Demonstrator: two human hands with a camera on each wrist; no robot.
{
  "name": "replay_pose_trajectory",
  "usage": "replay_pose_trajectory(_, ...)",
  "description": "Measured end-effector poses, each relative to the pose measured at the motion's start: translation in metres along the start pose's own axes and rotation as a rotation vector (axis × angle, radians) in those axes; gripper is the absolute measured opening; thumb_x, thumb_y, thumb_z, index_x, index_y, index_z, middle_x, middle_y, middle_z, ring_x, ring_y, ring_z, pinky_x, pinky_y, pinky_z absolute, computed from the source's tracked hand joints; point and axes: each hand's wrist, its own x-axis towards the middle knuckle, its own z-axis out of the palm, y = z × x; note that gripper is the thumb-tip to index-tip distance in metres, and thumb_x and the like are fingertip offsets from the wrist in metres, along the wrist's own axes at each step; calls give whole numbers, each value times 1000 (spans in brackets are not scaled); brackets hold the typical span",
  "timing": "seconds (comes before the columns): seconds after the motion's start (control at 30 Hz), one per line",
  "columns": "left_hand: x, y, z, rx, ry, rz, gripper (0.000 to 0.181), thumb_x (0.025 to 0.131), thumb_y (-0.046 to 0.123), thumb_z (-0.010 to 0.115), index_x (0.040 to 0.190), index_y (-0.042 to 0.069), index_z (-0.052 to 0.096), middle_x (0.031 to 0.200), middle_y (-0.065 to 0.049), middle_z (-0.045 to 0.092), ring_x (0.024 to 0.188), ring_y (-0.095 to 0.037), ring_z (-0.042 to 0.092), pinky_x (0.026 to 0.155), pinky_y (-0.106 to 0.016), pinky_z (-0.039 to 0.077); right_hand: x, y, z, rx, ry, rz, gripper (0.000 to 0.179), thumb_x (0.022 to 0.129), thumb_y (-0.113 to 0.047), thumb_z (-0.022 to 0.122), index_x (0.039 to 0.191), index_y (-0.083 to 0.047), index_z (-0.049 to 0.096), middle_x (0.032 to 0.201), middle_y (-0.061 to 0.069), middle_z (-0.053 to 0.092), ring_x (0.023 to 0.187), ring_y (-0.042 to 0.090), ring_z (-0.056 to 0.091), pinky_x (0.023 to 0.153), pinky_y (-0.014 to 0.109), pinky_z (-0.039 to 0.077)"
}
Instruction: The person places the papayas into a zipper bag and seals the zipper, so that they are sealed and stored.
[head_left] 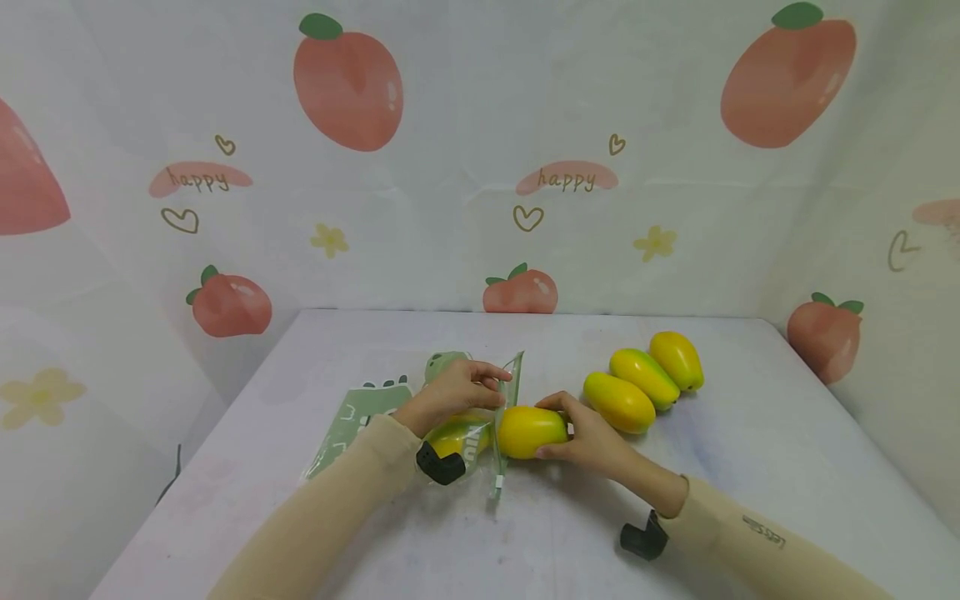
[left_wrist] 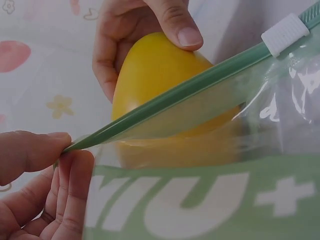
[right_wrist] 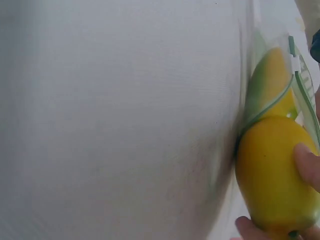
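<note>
The left arm (head_left: 322,512) reaches forward and inward, the right arm (head_left: 765,533) slants in from the lower right; both are sleeved, with bare wrists. The left hand (head_left: 461,387) sits slightly farther forward, its back up, thumb and index finger pinched at the tips and the other fingers bent in. The right hand (head_left: 588,437), near it, points inward in a wide curved grip, thumb on the near side, fingers on the far side.
</note>
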Motion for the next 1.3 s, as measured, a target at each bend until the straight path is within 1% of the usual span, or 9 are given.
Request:
replay_pose_trajectory(0.17, 0, 0, 0, 0, -8, 13, 39, 85, 3, 69, 123, -2, 62, 88, -5, 55, 77, -16, 56, 85, -33, 56, 1, 2, -2, 54, -52, -36, 57, 80, -18, 79, 129, -9, 53, 132, 11, 57, 121, 38, 55, 97, 48, 48)
replay_pose_trajectory(0.3, 0, 0, 0, 4, -10, 22, 39, 85, 3, 69, 124, -2, 62, 88, -5, 55, 76, -16, 55, 88, -37, 55, 1, 3, -2, 56, -74, -62, 56, 82, -20, 77, 132, -9, 52, 134, 12, 57, 120, 39, 55, 96, 49, 49)
replay_pose_trajectory(0.4, 0, 0, 0, 13, -17, 33, 40, 86, 3, 68, 124, -3, 61, 89, -5, 55, 76, -15, 54, 89, -39, 54, 2, 3, -1, 40, -58, -61, 57, 82, -21, 78, 131, -7, 52, 132, 13, 57, 116, 36, 57, 91, 45, 53)
replay_pose_trajectory(0.57, 1, 0, 0, 14, -26, 33, 40, 86, 3, 68, 124, -4, 60, 88, -4, 54, 76, -15, 53, 89, -38, 54, 2, 1, 0, 39, -17, -22, 57, 78, -21, 81, 123, -3, 50, 124, 12, 58, 109, 30, 59, 87, 39, 55)
replay_pose_trajectory(0.63, 1, 0, 0, 19, -24, 31, 39, 87, 4, 68, 124, -4, 61, 88, -4, 54, 76, -15, 53, 89, -38, 54, 1, 1, 0, 53, -19, -16, 56, 78, -21, 81, 121, -3, 50, 122, 11, 58, 109, 29, 59, 88, 38, 55)
replay_pose_trajectory(0.8, 2, -1, 0, 28, -22, 31, 38, 87, 4, 68, 123, -3, 61, 88, -5, 54, 74, -15, 52, 85, -36, 55, 2, 2, -1, 76, -45, -31, 53, 82, -20, 77, 123, -2, 49, 125, 16, 56, 109, 32, 60, 91, 42, 53)
replay_pose_trajectory(0.93, 2, -1, 0, 35, -16, 32, 37, 87, 3, 68, 123, -3, 62, 87, -5, 54, 74, -15, 52, 83, -34, 55, 3, 3, 0, 65, -33, -29, 51, 83, -17, 76, 125, -2, 51, 127, 19, 55, 108, 33, 60, 90, 43, 53)
replay_pose_trajectory(1.1, 1, 1, 1, 29, -8, 24, 37, 87, 3, 68, 123, -2, 62, 87, -5, 55, 77, -16, 55, 87, -37, 55, 4, 2, 1, 49, -5, -16, 50, 83, -18, 77, 125, -3, 54, 126, 14, 57, 107, 29, 60, 88, 40, 55)
replay_pose_trajectory(1.3, 2, 0, 0, 35, 0, 8, 37, 86, 2, 68, 123, -1, 63, 88, -4, 55, 78, -16, 54, 84, -31, 56, 4, 2, 3, 52, 12, -17, 49, 82, -18, 77, 124, -3, 56, 123, 12, 60, 104, 27, 61, 88, 39, 55)
